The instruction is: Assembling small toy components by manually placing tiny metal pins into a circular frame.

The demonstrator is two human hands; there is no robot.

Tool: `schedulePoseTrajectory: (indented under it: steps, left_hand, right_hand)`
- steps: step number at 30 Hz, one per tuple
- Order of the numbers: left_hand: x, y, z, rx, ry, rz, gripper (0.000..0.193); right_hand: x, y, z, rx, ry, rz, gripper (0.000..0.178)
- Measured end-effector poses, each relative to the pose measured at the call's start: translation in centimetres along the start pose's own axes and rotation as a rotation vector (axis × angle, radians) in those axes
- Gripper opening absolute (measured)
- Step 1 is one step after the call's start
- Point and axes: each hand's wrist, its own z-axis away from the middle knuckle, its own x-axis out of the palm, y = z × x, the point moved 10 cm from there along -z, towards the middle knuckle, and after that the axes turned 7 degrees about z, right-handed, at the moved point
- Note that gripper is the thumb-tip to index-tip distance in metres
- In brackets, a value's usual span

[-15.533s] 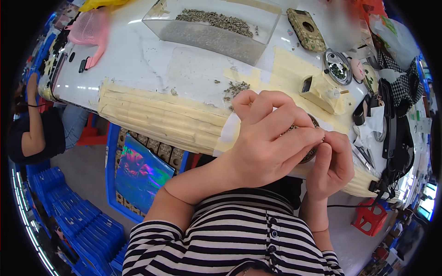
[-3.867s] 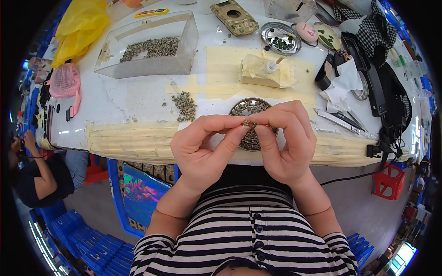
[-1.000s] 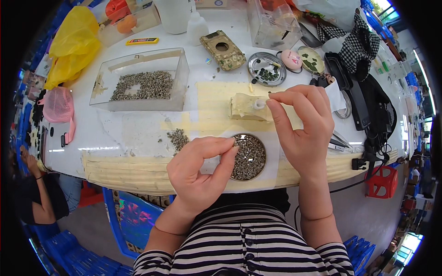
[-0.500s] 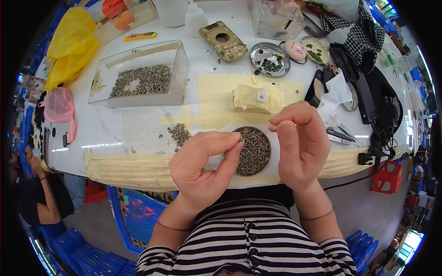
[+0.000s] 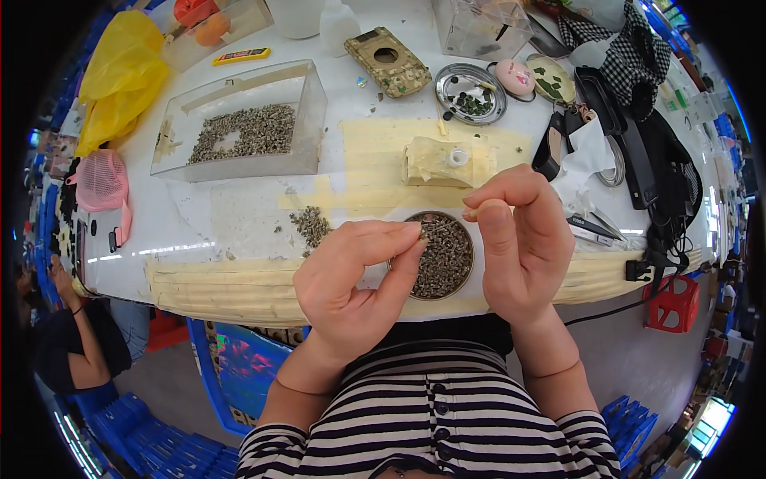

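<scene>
Brownish, a piece (image 5: pixel 421 236) is pinched between left fingers (image 5: pixel 395 232); right fingers' (image 5: pixel 496 219) grip is unclear.

Bright, even light covers the glossy white tabletop (image 5: pixel 211 206), with white glare streaks at its near left; fisheye distortion bends the edges toward black corners.

A white table (image 5: pixel 183 214) carries a round dish (image 5: pixel 471 257), a clear box (image 5: pixel 247 166) and a camouflage-patterned case (image 5: pixel 408 72).
</scene>
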Motion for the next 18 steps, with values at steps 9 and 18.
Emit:
schedulePoseTrajectory:
  steps: [9, 18]
  left_hand:
    - [-0.06, 0.07, 0.02, 0.009, -0.004, 0.000, 0.021]
    - [-0.03, 0.17, -0.02, 0.003, -0.004, -0.006, 0.020]
  right_hand:
    - [0.17, -0.09, -0.06, -0.024, -0.004, 0.022, 0.009]
    - [-0.77, 0.46, -0.12, 0.038, 0.046, -0.059, 0.009]
